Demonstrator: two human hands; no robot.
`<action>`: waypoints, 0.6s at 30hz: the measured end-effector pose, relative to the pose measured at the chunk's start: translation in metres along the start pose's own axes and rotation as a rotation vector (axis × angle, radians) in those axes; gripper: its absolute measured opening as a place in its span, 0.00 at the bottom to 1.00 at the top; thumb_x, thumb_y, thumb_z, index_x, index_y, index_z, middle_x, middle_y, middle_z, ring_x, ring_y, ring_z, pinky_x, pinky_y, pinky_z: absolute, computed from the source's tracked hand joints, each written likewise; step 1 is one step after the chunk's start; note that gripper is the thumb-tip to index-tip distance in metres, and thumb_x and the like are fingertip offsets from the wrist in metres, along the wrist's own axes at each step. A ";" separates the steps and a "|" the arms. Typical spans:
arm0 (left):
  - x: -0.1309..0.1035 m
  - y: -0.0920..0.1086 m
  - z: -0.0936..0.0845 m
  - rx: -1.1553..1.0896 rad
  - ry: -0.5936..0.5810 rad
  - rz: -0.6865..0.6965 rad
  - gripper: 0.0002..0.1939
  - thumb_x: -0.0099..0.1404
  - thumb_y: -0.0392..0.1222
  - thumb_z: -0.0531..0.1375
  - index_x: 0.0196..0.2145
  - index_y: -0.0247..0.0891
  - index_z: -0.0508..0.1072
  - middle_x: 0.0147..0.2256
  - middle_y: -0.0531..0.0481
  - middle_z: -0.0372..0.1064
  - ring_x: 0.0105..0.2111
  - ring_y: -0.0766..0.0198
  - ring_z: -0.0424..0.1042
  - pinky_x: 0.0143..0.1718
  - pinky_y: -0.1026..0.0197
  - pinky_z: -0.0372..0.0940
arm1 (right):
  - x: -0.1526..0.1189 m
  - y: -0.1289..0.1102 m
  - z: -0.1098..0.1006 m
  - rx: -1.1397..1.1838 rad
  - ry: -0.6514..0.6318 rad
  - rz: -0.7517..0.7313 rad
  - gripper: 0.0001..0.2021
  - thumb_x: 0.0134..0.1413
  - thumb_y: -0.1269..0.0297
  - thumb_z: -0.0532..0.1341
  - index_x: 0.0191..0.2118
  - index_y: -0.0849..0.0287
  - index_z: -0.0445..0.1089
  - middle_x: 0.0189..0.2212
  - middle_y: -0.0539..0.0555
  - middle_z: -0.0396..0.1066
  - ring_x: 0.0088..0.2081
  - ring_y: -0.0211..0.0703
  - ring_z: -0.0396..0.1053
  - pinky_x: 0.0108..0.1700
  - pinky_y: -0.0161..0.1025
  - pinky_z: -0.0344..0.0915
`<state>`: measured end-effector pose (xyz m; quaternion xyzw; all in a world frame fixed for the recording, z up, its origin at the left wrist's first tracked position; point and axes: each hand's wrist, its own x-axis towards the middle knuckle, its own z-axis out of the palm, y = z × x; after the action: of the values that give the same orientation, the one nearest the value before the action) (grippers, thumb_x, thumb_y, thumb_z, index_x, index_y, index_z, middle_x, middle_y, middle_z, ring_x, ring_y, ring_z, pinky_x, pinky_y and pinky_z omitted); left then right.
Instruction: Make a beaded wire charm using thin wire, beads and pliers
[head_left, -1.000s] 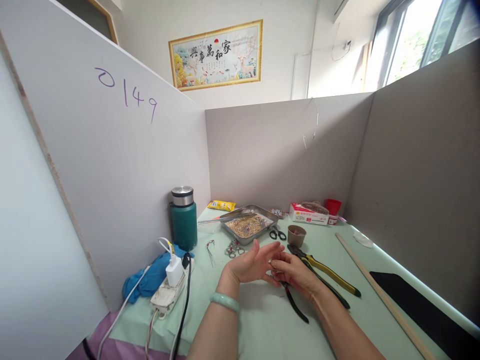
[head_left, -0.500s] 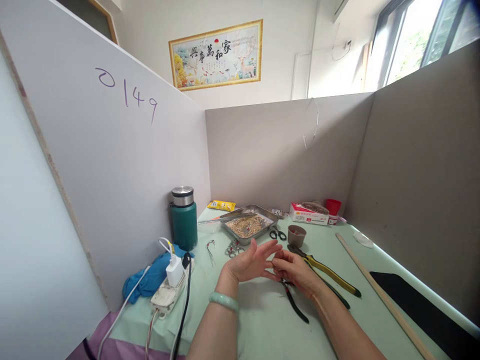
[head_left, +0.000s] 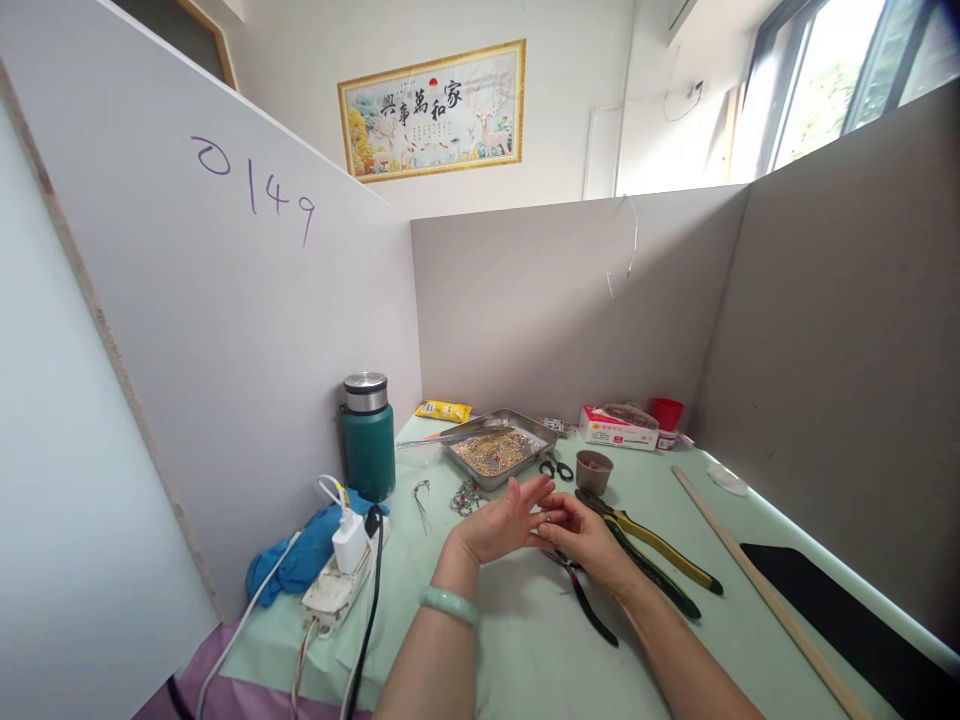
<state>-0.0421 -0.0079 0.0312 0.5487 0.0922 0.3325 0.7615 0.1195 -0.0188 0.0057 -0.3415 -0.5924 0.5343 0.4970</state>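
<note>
My left hand (head_left: 495, 527) and my right hand (head_left: 589, 542) meet above the green table mat (head_left: 525, 650). Between their fingertips is a small metal ring piece (head_left: 547, 517), pinched by both hands. The left hand's other fingers fan upward, and a green bangle (head_left: 448, 604) sits on that wrist. Black-handled pliers (head_left: 589, 608) lie on the mat just under my right hand. Yellow-and-green pliers (head_left: 660, 552) lie to its right.
Behind the hands are a metal tray of small beads (head_left: 496, 450), finished chain pieces (head_left: 465, 495), small scissors (head_left: 556, 468), a brown cup (head_left: 593, 471), a green flask (head_left: 367, 438) and a white box (head_left: 616, 428). A power strip with charger (head_left: 341, 575) lies left, a wooden stick (head_left: 757, 590) right.
My right hand has lifted off the black pliers and moved up and left to meet the left fingertips. The left hand's fingers have closed in slightly around the small piece.
</note>
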 end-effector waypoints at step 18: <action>0.007 -0.004 -0.009 0.266 0.552 0.045 0.23 0.56 0.54 0.57 0.42 0.33 0.68 0.47 0.36 0.63 0.35 0.58 0.71 0.33 0.57 0.65 | 0.002 -0.001 -0.017 -0.041 0.358 0.028 0.15 0.40 0.55 0.64 0.34 0.58 0.71 0.27 0.51 0.71 0.25 0.37 0.65 0.26 0.36 0.64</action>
<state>-0.0396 0.0029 0.0263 0.5344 0.3260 0.4709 0.6216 0.1352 -0.0121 0.0061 -0.4494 -0.5004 0.4598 0.5799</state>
